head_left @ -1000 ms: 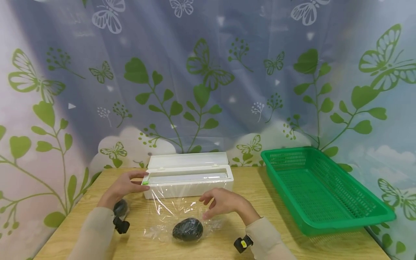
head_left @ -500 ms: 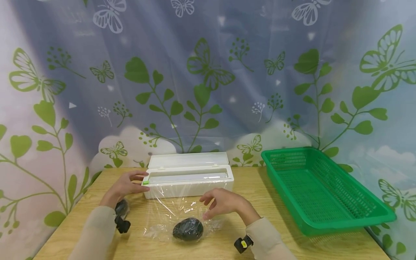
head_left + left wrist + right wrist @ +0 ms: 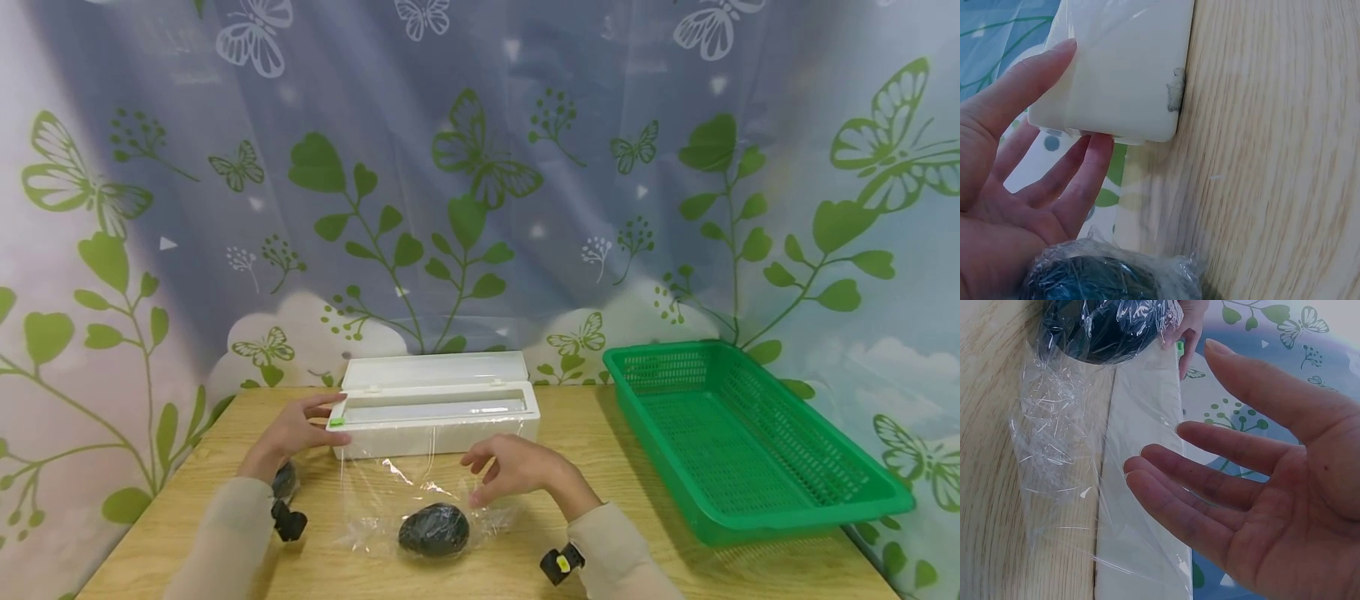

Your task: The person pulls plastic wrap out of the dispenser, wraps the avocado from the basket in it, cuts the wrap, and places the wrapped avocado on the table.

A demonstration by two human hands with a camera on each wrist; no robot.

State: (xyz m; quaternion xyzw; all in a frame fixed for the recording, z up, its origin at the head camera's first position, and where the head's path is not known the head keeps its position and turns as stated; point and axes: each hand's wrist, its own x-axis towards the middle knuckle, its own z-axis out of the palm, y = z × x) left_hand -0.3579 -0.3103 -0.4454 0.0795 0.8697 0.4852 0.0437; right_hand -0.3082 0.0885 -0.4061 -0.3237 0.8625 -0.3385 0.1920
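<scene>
A white cling film dispenser (image 3: 450, 442) with its lid raised stands at the back of the table. My left hand (image 3: 292, 429) holds its left end, thumb on the front and fingers behind, as the left wrist view also shows. Clear cling film (image 3: 375, 492) runs from the dispenser towards me, under and around a dark avocado (image 3: 435, 532). My right hand (image 3: 517, 467) hovers right of the avocado, fingers loosely bent and holding nothing. Beside my left wrist lies another dark, film-wrapped fruit (image 3: 1097, 278), partly hidden by the arm in the head view.
A green plastic basket (image 3: 750, 450) stands on the right side of the wooden table (image 3: 585, 433). A small green slider (image 3: 337, 422) sits at the dispenser's left end. Behind hangs a curtain (image 3: 570, 250) printed with leaves and butterflies.
My left hand has shifted slightly to the right along the dispenser's end. The film's left edge has moved a little right and its creases look different. The right hand and avocado stay put.
</scene>
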